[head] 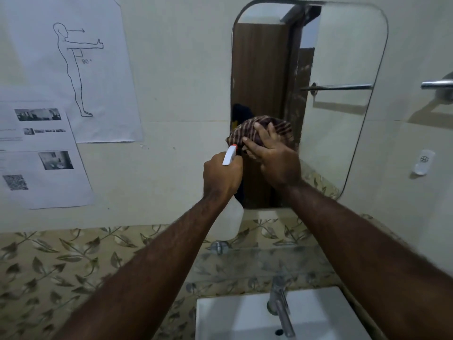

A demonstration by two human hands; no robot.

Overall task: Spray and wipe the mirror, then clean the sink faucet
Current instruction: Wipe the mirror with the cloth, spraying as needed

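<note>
A rounded wall mirror [343, 57] hangs above the sink. My right hand [274, 155] presses a brown striped cloth [247, 131] flat against the mirror's lower left part. My left hand [221, 176] is closed around the neck of a white spray bottle [229, 217], whose white nozzle with an orange tip points at the mirror just left of the cloth. A chrome faucet [280, 307] stands over the white sink [220, 320] at the bottom of the view, below both forearms.
A glass shelf [257, 261] juts from the leaf-patterned tiles between mirror and sink. Paper sheets [73, 69] are stuck on the wall at left. A chrome towel bar [436, 84] and a small white wall hook [422, 161] sit right of the mirror.
</note>
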